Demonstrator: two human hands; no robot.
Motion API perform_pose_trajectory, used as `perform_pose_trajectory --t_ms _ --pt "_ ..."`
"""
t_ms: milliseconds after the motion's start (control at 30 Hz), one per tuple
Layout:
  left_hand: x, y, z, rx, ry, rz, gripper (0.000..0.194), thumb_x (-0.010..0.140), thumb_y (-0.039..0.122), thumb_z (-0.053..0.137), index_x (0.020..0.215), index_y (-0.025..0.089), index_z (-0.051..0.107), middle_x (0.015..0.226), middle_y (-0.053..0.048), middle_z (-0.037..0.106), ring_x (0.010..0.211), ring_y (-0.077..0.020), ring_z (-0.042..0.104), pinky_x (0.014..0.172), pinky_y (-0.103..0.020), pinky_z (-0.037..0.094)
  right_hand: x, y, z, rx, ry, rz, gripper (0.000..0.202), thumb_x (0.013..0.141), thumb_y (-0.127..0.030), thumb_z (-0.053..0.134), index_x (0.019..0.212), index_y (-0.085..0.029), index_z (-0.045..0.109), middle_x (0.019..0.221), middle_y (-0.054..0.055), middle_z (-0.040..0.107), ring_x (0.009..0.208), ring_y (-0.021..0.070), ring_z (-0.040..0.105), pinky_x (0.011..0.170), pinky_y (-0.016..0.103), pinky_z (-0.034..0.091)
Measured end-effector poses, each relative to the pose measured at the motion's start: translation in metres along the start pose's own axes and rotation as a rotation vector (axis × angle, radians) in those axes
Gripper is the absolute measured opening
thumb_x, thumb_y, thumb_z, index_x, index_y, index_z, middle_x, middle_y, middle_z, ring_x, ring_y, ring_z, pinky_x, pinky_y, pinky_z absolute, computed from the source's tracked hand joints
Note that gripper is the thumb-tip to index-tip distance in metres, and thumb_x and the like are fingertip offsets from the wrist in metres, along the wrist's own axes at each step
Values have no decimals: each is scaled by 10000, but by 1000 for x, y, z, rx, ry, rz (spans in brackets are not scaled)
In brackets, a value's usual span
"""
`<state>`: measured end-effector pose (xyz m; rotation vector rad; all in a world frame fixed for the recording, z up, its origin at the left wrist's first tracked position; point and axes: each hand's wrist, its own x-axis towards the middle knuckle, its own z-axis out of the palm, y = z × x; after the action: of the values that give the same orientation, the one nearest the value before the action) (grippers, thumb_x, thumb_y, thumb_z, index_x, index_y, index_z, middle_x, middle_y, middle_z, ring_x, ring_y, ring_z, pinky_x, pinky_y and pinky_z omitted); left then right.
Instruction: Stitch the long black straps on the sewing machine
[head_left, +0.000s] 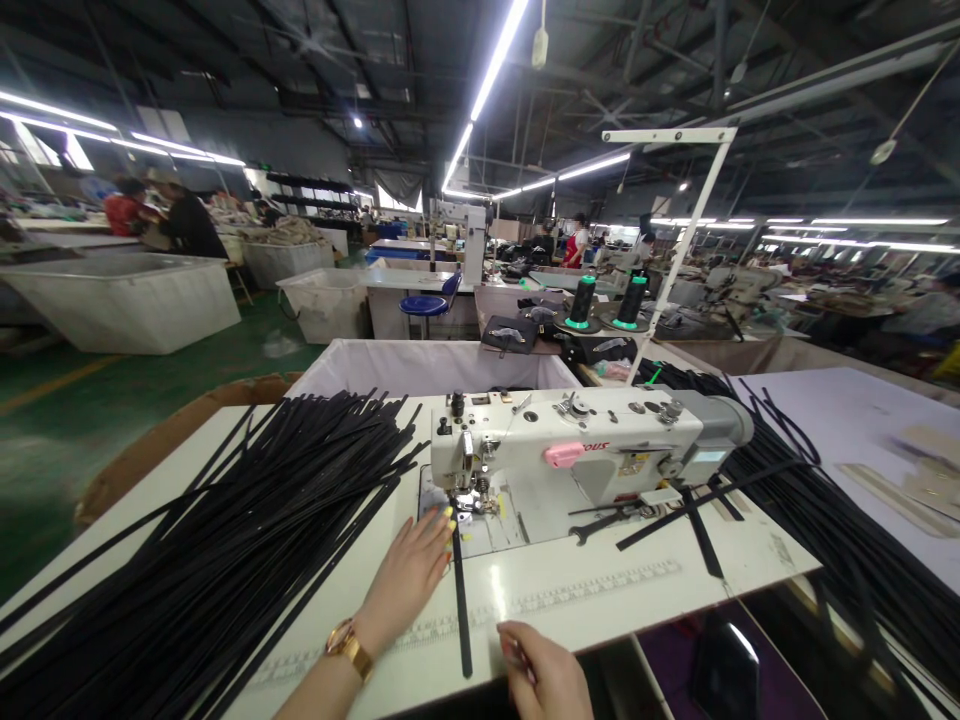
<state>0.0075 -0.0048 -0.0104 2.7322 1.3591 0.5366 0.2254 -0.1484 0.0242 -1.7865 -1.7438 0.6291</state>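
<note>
A narrow black strap (462,610) runs from beneath the presser foot of the white sewing machine (592,440) toward the table's front edge. My left hand (412,555), with a gold watch at the wrist, lies flat just left of the strap. Its fingers stretch forward, the tips beside the presser foot (466,503). Near the front edge, right of the strap's end, is my right hand (547,675), its fingers curled closed. Something small may be inside; the fingers hide it. A large pile of black straps (247,540) covers the table's left side.
More black straps (847,530) hang along the right. A wrench (600,525) lies on the machine bed, and a printed ruler (585,595) crosses the tabletop. Two black thread cones (581,302) stand behind. A phone (725,665) rests lower right. A lined bin (435,365) adjoins the table's back.
</note>
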Motion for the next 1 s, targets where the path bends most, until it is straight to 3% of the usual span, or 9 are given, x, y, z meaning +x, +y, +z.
perform_pose_trajectory --t_ms 100,267,1000 --pt "0 1 -1 -6 -2 -3 417 1000 308 350 1398 233 453 1480 -33 421 1384 -247 338 1123 -515 308 28 6 -8 -95 53 -33 455 737 -55 452 1090 -240 671 979 27 761 863 198 704 764 260 505" --pt "1 0 0 -15 -5 -6 415 1002 327 346 1392 242 460 1474 -40 430 1383 -253 339 1120 -534 300 55 5 -9 -219 53 -13 390 793 -93 435 1075 -232 666 1000 34 758 886 213 701 760 280 492" --pt "2 1 -2 -41 3 -17 402 995 300 353 1368 238 490 1453 -46 460 1363 -245 368 1116 -514 306 52 6 -3 -297 71 -82 370 770 -77 457 1026 -252 659 899 0 749 806 165 697 671 228 446"
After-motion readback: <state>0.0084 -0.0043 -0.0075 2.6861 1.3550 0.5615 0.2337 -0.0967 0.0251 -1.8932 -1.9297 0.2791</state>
